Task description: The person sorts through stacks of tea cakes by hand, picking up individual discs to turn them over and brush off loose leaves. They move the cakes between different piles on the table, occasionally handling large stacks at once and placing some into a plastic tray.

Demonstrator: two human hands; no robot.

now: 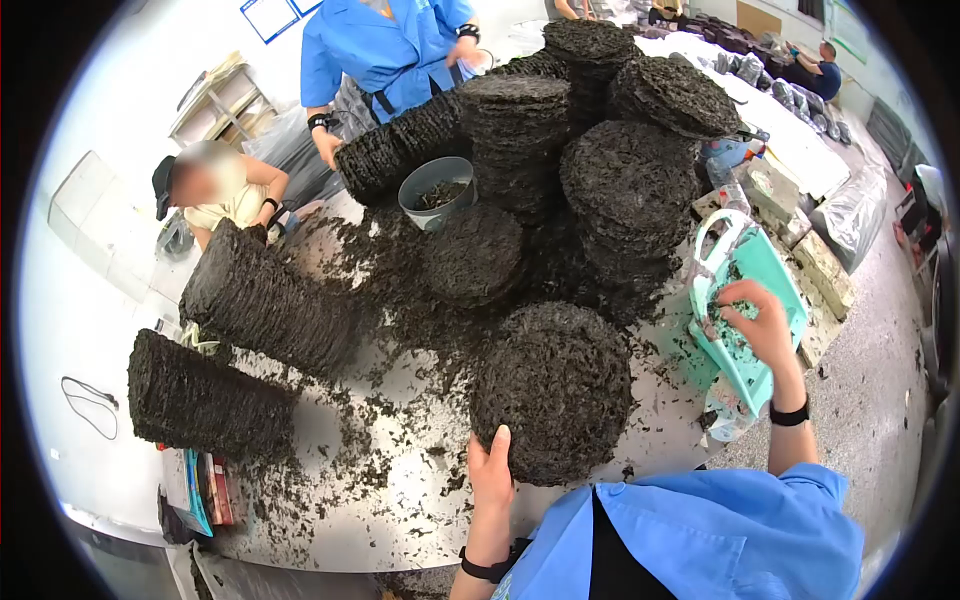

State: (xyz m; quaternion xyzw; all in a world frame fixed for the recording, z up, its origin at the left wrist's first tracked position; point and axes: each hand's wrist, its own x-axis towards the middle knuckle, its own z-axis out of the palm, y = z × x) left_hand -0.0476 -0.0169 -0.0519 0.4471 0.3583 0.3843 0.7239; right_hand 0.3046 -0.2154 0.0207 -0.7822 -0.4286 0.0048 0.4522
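A round, dark, rough disc [550, 395] of what looks like dried seaweed lies near the table's front edge. My left hand [492, 470] is at its lower left rim, thumb up on the disc and the other fingers hidden beneath or behind the edge. Over the turquoise basket [757, 345] at the right is my right hand [757, 318], its fingers bent together near the white handle [708, 262]. What those fingers hold, if anything, is too small to tell. Dark flakes lie in the basket.
Tall stacks of dark discs [625, 190] rise behind, beside a grey bucket [437, 190]. Two more stacks [205, 395] lie sideways at the left. Flakes litter the table [400, 500]. A person in blue [385, 50] and another person [235, 190] are across the table.
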